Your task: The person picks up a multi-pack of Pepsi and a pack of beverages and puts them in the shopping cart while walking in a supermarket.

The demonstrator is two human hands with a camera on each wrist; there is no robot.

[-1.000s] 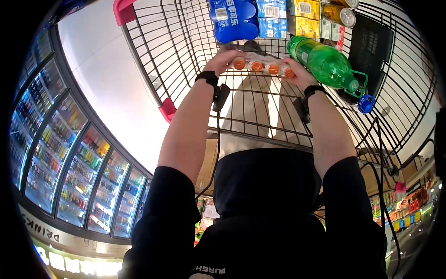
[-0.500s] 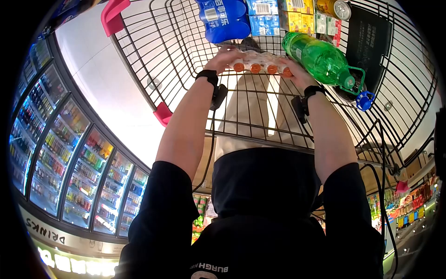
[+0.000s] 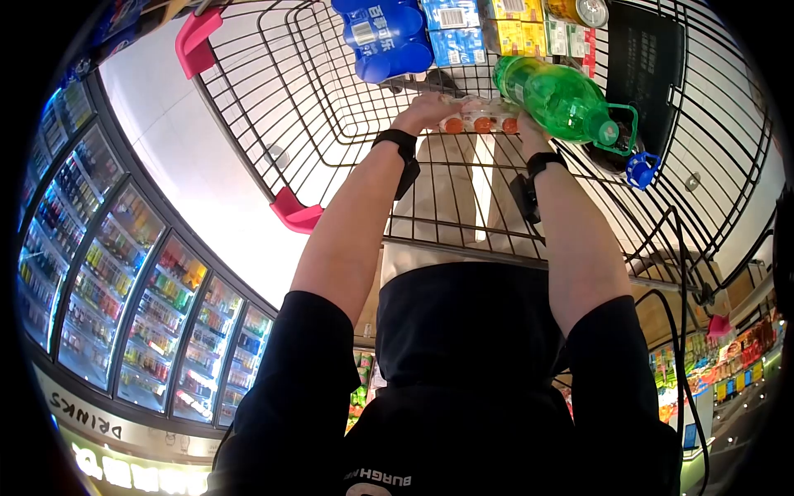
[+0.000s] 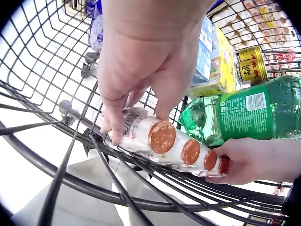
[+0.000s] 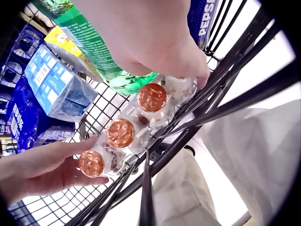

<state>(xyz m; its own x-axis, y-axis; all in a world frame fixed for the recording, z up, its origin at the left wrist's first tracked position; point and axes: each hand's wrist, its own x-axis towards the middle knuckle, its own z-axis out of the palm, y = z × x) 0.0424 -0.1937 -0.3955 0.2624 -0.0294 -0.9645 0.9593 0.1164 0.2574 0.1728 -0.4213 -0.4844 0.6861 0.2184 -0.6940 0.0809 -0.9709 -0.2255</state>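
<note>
A wrapped row of small white bottles with orange foil caps (image 3: 482,124) lies along the near side of the wire cart, tilted against its bars in the left wrist view (image 4: 162,136). My left hand (image 3: 428,112) grips one end, fingers and thumb curled round the end bottle; the same hand (image 5: 51,169) shows in the right wrist view. At the other end my right hand (image 3: 531,130) holds the pack, its fingers partly hidden; in the left wrist view this hand (image 4: 244,160) pinches the last bottle. Right beside it lies a large green bottle (image 3: 558,97).
Blue wrapped cans (image 3: 382,37), blue cartons (image 3: 454,37), yellow cartons (image 3: 519,33) and a yellow can (image 3: 579,11) stand at the cart's far side. A black box (image 3: 645,74) and a blue-capped dark bottle lie right. Drink coolers (image 3: 107,264) line the left.
The bottle pack and my left hand have shifted right in the head view, closer to the green bottle. The cart's contents appear a little farther left. Both hands keep their hold.
</note>
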